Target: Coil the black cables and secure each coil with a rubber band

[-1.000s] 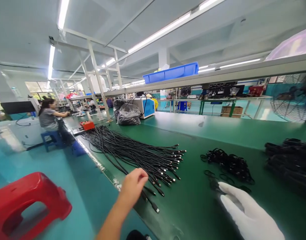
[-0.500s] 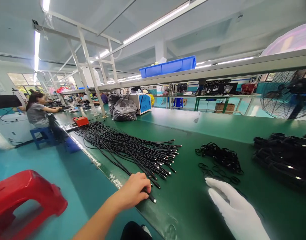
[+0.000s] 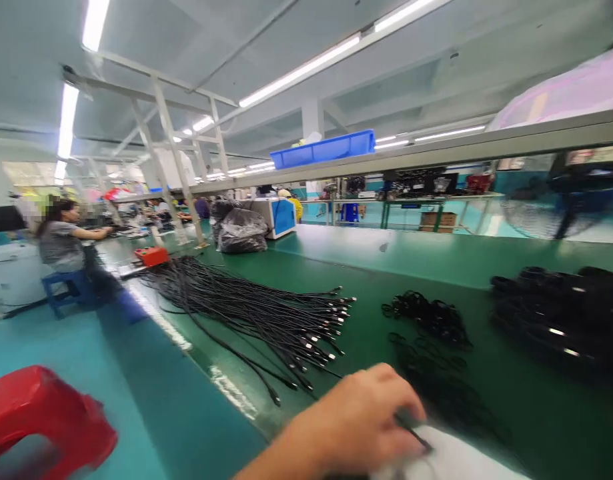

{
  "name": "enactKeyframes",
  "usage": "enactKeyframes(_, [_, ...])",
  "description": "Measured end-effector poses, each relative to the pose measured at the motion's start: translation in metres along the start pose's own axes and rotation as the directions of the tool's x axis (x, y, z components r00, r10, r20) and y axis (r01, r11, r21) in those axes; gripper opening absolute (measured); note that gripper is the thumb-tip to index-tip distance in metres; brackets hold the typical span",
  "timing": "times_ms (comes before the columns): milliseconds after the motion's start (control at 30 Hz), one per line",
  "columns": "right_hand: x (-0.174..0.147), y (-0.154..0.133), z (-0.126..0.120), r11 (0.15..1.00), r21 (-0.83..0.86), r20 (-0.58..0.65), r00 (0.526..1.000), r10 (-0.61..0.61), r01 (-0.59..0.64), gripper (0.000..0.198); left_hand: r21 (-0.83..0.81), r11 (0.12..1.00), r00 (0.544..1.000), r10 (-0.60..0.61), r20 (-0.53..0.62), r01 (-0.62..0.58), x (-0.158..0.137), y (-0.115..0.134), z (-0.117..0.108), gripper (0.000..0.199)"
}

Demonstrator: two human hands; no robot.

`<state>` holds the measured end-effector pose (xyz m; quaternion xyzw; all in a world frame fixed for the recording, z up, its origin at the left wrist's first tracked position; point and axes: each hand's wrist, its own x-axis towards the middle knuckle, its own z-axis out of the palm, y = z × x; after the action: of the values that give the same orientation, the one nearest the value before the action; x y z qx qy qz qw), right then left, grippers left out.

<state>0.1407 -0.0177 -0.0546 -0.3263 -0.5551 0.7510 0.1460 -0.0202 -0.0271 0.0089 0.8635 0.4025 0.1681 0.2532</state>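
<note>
Near the bottom of the view, the left hand (image 3: 369, 417) has moved rightward since half a second ago, its fingers clamped on a cable (image 3: 416, 433); it now overlaps the white-gloved right hand (image 3: 459, 457), whose grip I cannot tell. More cables (image 3: 256, 303) lie fanned across the green bench (image 3: 411, 260), left of the black loops (image 3: 429, 317) and coils (image 3: 551, 313). A red stool (image 3: 46, 420) stands on teal floor (image 3: 151, 373); a blue tray (image 3: 326, 150) sits on the shelf (image 3: 461, 150)
</note>
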Motion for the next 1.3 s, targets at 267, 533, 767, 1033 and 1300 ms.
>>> enactKeyframes(267, [0.013, 0.026, -0.013, 0.856, 0.504, 0.464, 0.871, -0.161, -0.110, 0.052, -0.118, 0.984, 0.989, -0.121, 0.089, 0.131, 0.021, 0.004, -0.020, 0.015])
enactKeyframes(533, [0.017, 0.025, -0.023, 0.853, 0.466, 0.535, 0.842, -0.060, -0.235, 0.039, -0.007, 1.000, 0.965, 0.000, 0.262, 0.002, 0.047, 0.020, -0.023, 0.018])
enactKeyframes(767, [0.023, 0.030, -0.027, 0.848, 0.462, 0.519, 0.855, -0.023, -0.258, 0.039, -0.038, 0.999, 0.973, 0.000, 0.232, 0.009, 0.053, 0.012, -0.023, 0.017])
enactKeyframes(1033, [0.005, 0.016, -0.021, 0.868, 0.491, 0.399, 0.906, -0.144, -0.078, 0.042, -0.093, 0.996, 0.993, 0.008, 0.114, 0.003, 0.050, 0.002, -0.011, 0.023])
enactKeyframes(1300, [-0.062, -0.047, -0.078, 0.421, 0.568, -0.515, 0.705, -0.487, 0.707, 0.037, 0.429, 0.883, 0.943, -0.040, -0.331, 0.188, -0.001, -0.099, 0.029, 0.026])
